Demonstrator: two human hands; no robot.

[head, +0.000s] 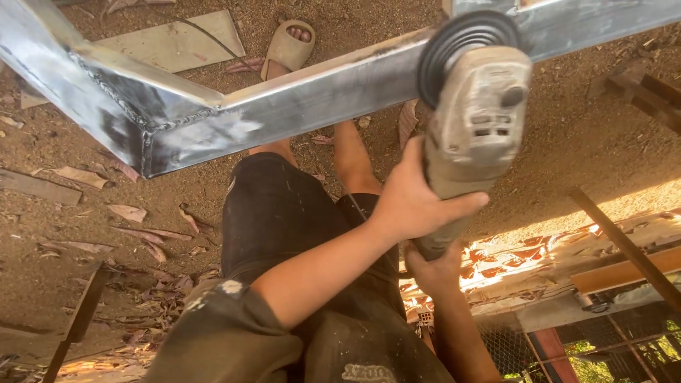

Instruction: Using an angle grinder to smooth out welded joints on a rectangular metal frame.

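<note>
My left hand (408, 202) grips the body of a dusty grey angle grinder (477, 128) from the left. My right hand (434, 273) holds the grinder's rear end from below, partly hidden behind the left hand. The grinder's dark disc (462, 41) sits against a square steel tube frame (319, 92) that crosses the top of the view. A rough welded corner joint (152, 120) of that frame lies to the left, apart from the disc. Beneath the tube I see my legs in dark shorts (277, 213).
Sandy ground (582, 142) with dry leaves lies below. My foot wears a beige sandal (287, 46) near a flat board (174, 42). Wooden planks (624, 273), a thin metal rod (617, 237) and wire mesh (511, 347) are at the lower right.
</note>
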